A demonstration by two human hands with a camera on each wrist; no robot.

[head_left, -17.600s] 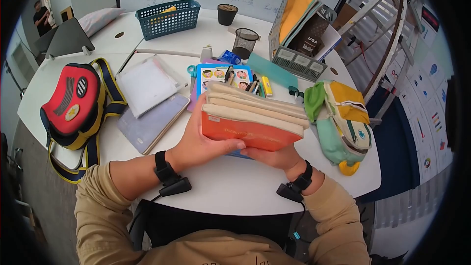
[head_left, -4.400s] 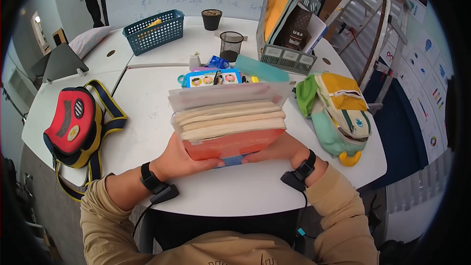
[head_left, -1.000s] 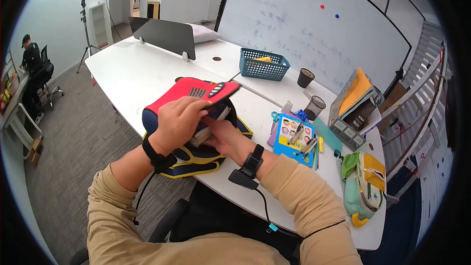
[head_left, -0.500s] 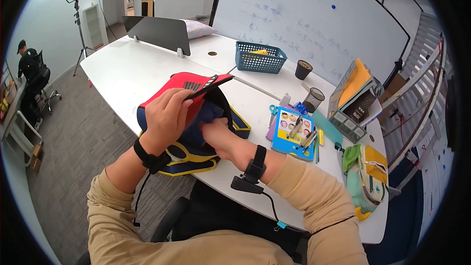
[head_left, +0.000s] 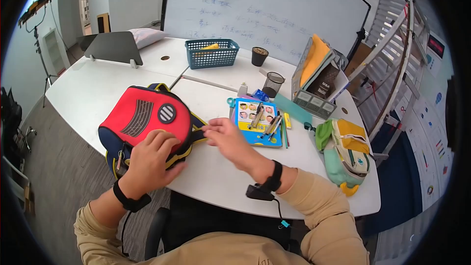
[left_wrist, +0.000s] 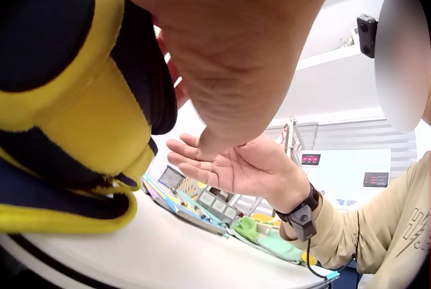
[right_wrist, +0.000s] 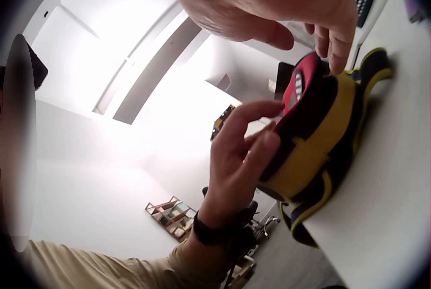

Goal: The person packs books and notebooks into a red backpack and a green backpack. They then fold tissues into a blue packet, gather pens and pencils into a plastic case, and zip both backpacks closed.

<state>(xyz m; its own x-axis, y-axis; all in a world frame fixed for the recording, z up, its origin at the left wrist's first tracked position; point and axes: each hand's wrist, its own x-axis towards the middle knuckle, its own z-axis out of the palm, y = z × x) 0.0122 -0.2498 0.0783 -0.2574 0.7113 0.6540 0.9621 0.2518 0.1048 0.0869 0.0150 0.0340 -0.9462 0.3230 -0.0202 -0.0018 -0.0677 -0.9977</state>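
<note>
Whiteboard point(head_left: 265, 7) behind white table point(head_left: 211, 181), left hand point(head_left: 150, 162), right hand point(head_left: 235, 146) loosely spread by red backpack point(head_left: 153, 121)

Red backpack point(head_left: 140, 118) on white table point(head_left: 206, 186); pens point(head_left: 271, 125) atop blue booklet point(head_left: 260, 139); teal basket point(head_left: 212, 60) farther back.

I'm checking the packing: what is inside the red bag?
No contents show: the flap is down over the red bag and covers them. On the flap are dark stripes and a round badge; the left hand hides part of its lower area.
</note>
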